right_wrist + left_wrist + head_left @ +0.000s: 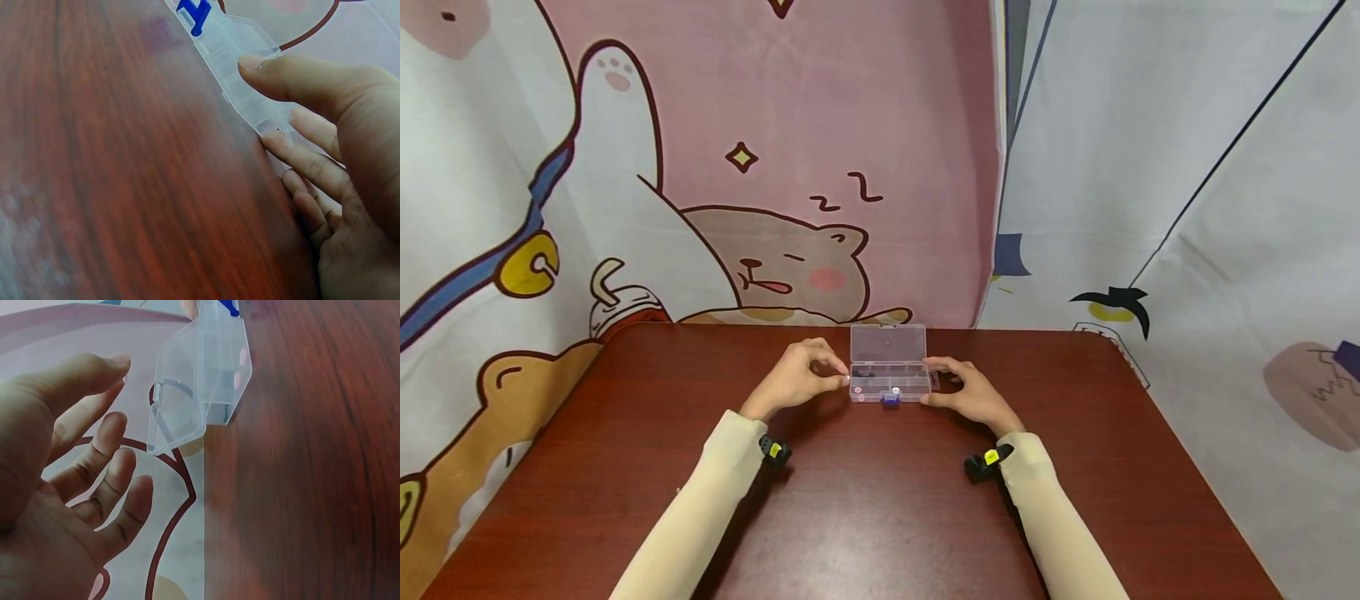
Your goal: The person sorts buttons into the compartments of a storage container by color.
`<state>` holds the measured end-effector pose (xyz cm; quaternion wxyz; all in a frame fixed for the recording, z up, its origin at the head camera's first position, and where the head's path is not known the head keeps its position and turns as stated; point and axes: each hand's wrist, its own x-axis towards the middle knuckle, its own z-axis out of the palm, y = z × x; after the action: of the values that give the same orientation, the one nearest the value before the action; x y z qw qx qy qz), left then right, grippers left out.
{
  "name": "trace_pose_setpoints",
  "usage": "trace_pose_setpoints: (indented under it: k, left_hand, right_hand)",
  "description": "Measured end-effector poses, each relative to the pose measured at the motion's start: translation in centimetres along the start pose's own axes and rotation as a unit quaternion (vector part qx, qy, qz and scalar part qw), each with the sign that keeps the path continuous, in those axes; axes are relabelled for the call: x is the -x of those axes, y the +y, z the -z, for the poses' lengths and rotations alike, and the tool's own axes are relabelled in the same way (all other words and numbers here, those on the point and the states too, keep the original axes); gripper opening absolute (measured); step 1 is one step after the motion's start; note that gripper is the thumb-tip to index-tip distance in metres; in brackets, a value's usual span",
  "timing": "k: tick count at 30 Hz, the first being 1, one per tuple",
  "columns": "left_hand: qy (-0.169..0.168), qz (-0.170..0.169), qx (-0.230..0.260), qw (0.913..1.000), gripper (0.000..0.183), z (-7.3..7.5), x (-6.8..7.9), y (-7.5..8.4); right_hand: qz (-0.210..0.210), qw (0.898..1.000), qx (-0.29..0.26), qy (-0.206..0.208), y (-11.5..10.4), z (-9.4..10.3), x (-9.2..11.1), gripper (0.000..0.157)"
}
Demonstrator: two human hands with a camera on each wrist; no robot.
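A clear plastic compartment box (pixel 889 383) stands on the table with its lid (pixel 888 343) raised at the back. A blue latch (pixel 891 401) is at its front. Small pink and white pieces (pixel 859 391) and some dark ones lie in its compartments. At the box's left end, my left hand (pixel 797 377) pinches a tiny white piece (pixel 125 379) between thumb and index finger; its kind is too small to tell. The other left fingers are loosely bent. My right hand (pixel 972 393) holds the box's right end between thumb and fingers.
The brown wooden table (pixel 880 517) reaches back to a hanging cloth (pixel 850 108) with cartoon animals. A paler cloth (pixel 1187 167) hangs on the right. Each wrist wears a black strap device, one by the left sleeve (pixel 722 467) and one by the right sleeve (pixel 1052 500).
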<state>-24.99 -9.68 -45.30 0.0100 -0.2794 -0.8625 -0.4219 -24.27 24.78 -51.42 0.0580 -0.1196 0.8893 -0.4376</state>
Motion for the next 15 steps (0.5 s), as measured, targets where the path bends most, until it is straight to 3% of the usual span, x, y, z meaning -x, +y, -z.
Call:
trace_pose_setpoints:
  k: [8, 15]
  left_hand:
    - [0.001, -0.028, -0.006, 0.9996, 0.008, -0.8, -0.8, 0.6]
    - [-0.015, -0.018, -0.015, 0.9996, 0.007, -1.6, -1.6, 1.2]
  right_hand:
    - [0.000, 1.000, -0.001, 0.001, 0.1, 0.0, 0.0, 0.067]
    - [-0.006, 1.000, -0.006, -0.001, 0.1, 0.0, 0.1, 0.067]
